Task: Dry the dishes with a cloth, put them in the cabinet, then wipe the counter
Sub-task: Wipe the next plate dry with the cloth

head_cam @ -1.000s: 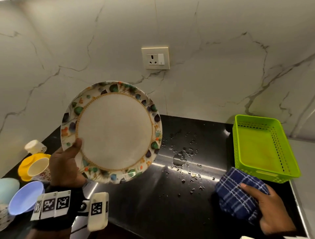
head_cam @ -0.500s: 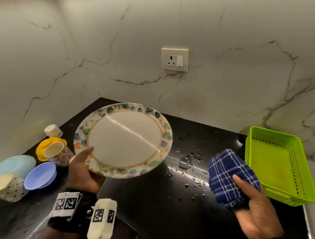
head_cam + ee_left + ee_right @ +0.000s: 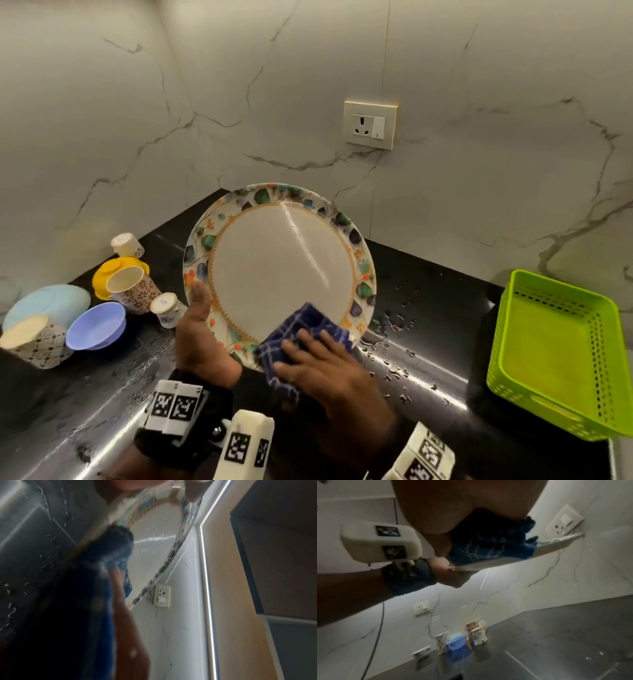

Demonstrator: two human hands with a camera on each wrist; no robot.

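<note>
Our left hand grips the plate by its near rim, thumb on top, tilted above the worktop; our right hand presses the bunched blue cloth against its lower face. We judge the plate stiff, wet, slippery and breakable, so rim grips suit it. Only the left wrist view shows droplets on it.
</note>
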